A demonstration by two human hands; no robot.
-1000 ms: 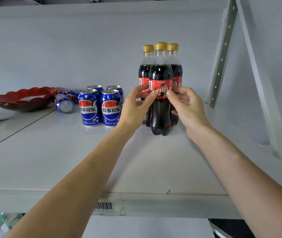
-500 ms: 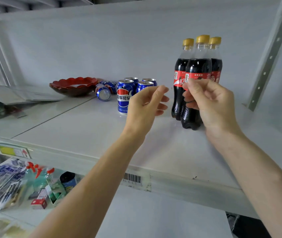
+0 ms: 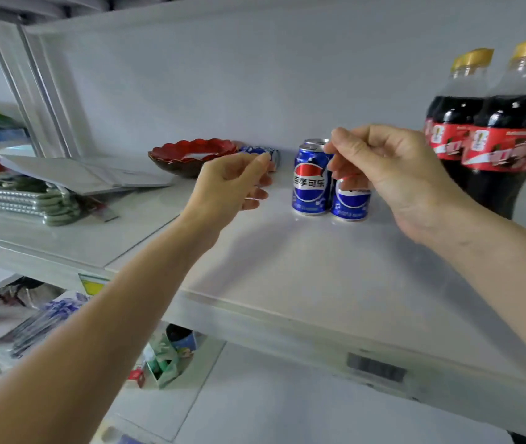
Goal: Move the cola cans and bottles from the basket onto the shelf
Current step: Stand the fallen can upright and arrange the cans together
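Two upright blue cola cans stand mid-shelf: one (image 3: pixel 309 184) in full view, the other (image 3: pixel 350 201) half hidden behind my right hand (image 3: pixel 393 177). That hand hovers in front of them with its fingers curled and holds nothing. My left hand (image 3: pixel 231 184) floats just left of the cans, fingers relaxed and empty. Behind it, a can (image 3: pixel 260 151) lies on its side. Cola bottles with red labels and yellow caps (image 3: pixel 508 145) stand at the right edge of the view, close to the camera. No basket is in view.
A red scalloped bowl (image 3: pixel 191 153) sits at the back of the white shelf (image 3: pixel 287 277), left of the cans. Papers (image 3: pixel 72 174) and silver packets (image 3: pixel 21 200) lie further left. A lower shelf holds small boxes (image 3: pixel 165 360).
Both hands have left the front bottle and moved left, in front of the cans. The view has swung left, so the bottles now sit at the right edge.
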